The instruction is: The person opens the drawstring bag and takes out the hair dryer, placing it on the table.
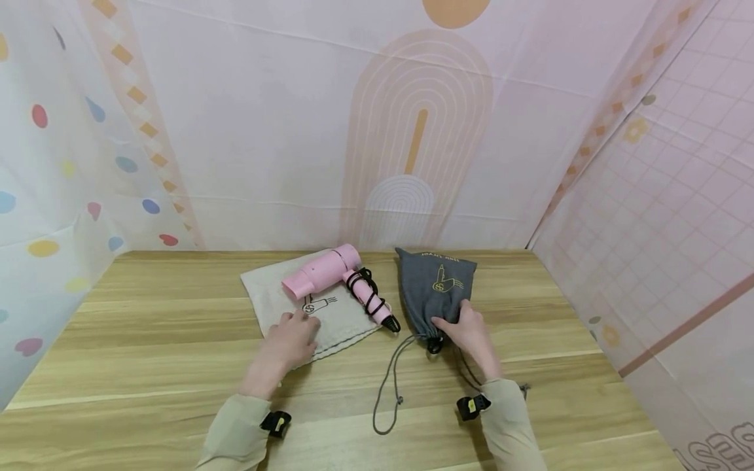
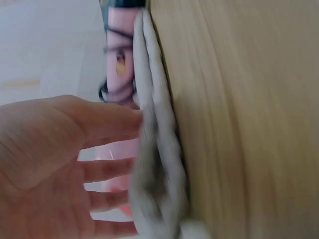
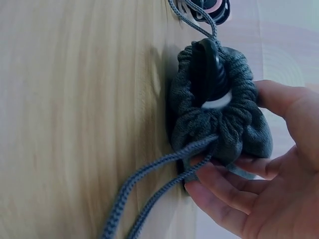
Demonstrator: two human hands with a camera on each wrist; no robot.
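A pink hair dryer (image 1: 324, 271), its black cord (image 1: 366, 291) wound about the handle, lies on a flat beige cloth bag (image 1: 265, 284) printed with a dryer outline. My left hand (image 1: 287, 341) rests on this bag's near left part; in the left wrist view, thumb and fingers (image 2: 107, 170) touch the cloth without gripping it. To the right, my right hand (image 1: 471, 332) holds a dark grey drawstring bag (image 1: 421, 288) by its gathered mouth, thumb on one side and fingers on the other. Inside the puckered opening (image 3: 184, 89) show a black cord loop and something white.
Grey drawstrings (image 1: 385, 392) trail from the bag's mouth across the wooden table (image 1: 147, 340). Printed fabric (image 1: 265, 131) hangs behind the table and on both sides. Black straps (image 1: 275, 424) with cameras sit on both wrists.
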